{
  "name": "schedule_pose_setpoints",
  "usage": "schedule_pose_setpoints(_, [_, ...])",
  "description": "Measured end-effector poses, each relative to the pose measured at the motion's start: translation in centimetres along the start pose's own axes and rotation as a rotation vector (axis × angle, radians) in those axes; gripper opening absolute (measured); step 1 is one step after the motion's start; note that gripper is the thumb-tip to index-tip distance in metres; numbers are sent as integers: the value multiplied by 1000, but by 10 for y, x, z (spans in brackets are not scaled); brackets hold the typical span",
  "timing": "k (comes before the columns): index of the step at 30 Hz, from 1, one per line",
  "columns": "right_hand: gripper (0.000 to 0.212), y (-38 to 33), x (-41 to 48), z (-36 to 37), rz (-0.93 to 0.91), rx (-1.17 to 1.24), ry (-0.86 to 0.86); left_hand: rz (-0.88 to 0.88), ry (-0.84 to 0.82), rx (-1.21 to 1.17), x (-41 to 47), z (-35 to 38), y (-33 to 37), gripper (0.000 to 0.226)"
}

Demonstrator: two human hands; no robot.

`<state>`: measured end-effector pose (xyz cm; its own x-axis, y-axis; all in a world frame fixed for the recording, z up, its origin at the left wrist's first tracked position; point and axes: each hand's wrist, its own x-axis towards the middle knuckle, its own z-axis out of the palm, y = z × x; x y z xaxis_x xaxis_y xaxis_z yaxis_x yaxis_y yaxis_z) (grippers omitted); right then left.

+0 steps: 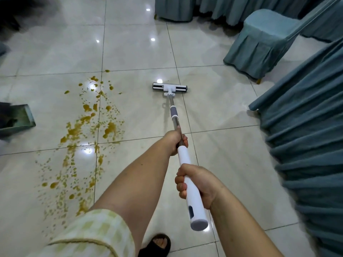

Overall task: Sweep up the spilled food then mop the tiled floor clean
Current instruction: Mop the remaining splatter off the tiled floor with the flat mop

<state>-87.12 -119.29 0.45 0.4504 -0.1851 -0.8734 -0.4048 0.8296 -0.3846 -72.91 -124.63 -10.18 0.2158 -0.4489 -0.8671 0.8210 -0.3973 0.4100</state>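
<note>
A dustpan sits far left; a covered chair and a draped table stand on the right. Yellow spilled food dots the floor left of the mop. The mop points away, head flat on the floor. The left hand and right hand both grip its pole.

Chair seen upper right, draped in teal pleated cover; yellowish leg tip shown under hem. Teal pleated tablecloth hung in folds along right edge. More teal skirting ranged across top edge, beyond chair. Black open-toed slipper seen at bottom edge, worn on foot. Dark blurred shape found in top left corner, not identifiable.
</note>
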Motion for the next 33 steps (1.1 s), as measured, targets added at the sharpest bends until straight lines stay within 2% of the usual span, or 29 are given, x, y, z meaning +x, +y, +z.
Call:
schedule_pose_setpoints(7, [9, -18, 86, 1, -37, -32, -6, 15, 8, 21, 74, -16, 30, 40])
schedule_pose_setpoints(12, [10, 11, 91, 2, -14, -25, -21, -1, 0, 54, 71, -33, 11, 39])
schedule_pose_setpoints(20, [12, 91, -5, -3, 53, 1, -59, -47, -55, 23, -22, -61, -69, 39])
schedule_pose_setpoints(33, [15, 358, -201, 23, 117, 109, -69, -78, -20, -72, -245, -165, -303, 36])
